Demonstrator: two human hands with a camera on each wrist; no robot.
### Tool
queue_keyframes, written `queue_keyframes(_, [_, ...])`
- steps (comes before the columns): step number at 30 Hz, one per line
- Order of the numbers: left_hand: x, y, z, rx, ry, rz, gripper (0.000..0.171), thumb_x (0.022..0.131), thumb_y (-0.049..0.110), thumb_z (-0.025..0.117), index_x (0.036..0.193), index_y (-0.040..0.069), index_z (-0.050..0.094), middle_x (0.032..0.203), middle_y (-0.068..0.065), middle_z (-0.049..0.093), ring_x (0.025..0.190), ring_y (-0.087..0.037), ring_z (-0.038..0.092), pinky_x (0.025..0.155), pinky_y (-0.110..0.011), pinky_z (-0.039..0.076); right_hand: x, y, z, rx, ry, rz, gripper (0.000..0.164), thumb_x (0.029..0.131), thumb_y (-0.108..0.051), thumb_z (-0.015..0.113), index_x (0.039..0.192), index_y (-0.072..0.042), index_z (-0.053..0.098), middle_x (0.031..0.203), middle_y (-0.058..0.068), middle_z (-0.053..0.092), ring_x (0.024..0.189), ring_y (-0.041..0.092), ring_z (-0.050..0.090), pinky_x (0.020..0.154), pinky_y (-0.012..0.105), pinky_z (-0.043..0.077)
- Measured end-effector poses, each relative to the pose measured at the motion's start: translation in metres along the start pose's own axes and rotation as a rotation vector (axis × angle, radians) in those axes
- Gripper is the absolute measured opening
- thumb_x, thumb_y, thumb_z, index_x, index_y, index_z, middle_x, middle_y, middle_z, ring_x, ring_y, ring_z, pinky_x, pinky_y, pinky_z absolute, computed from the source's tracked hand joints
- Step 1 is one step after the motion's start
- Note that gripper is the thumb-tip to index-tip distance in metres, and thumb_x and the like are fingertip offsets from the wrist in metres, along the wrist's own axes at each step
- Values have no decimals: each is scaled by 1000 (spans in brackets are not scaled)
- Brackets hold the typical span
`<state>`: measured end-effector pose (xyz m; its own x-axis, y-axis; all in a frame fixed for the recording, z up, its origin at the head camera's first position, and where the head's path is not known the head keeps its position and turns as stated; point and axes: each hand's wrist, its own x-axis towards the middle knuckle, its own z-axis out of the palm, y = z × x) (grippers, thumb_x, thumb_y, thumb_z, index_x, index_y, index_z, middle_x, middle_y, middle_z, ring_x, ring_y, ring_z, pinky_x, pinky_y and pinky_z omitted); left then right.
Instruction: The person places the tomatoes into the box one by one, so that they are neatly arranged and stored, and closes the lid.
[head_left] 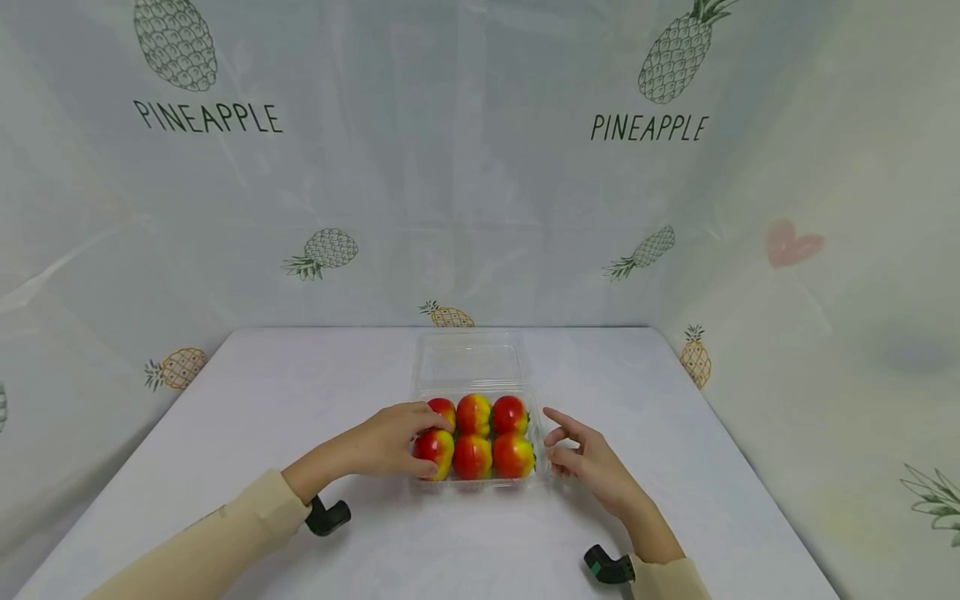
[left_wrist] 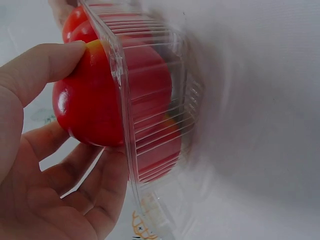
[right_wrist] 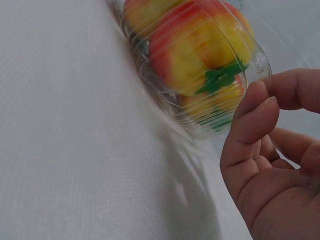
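Observation:
A clear plastic clamshell box (head_left: 480, 483) stands on the table with several red-and-yellow toy fruits in two rows. My left hand (head_left: 390, 442) is at the box's left side and grips the front-left fruit (head_left: 433, 450). In the left wrist view, the thumb (left_wrist: 55, 60) presses that fruit's upper side while the fingers lie along its other side. My right hand (head_left: 592, 467) is beside the right wall, fingers loosely bent. In the right wrist view its fingertips (right_wrist: 257, 95) are close to the rim; whether they touch is unclear. A green leafy calyx (right_wrist: 220, 77) shows on one fruit.
The box's transparent lid (head_left: 471, 360) lies folded back behind the fruits. A white cloth covers the table (head_left: 315, 375), and a curtain (head_left: 480, 167) with pineapple prints hangs behind it. Each wrist carries a black camera mount (head_left: 327, 517).

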<state>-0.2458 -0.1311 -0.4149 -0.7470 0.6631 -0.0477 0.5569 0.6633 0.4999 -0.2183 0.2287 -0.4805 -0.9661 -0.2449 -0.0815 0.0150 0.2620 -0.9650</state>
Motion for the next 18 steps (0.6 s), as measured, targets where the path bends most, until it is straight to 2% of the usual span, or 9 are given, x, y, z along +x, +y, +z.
queue_keyframes(9, [-2,0,3,47,16,10,55,85,35,90,134,17,71,125,5,63,116,-20,62,102,-47,59,0,0,0,-4,-1,2,68,100,-13,68,163,-11,42,117,18,57,75,20,59,70,25,57])
queue_keyframes(18, [-1,-2,5,8,8,3,52,85,33,91,130,19,70,124,5,61,114,-19,60,102,-46,58,0,0,1,0,2,3,68,99,-13,68,163,-10,42,117,18,57,74,20,59,70,24,57])
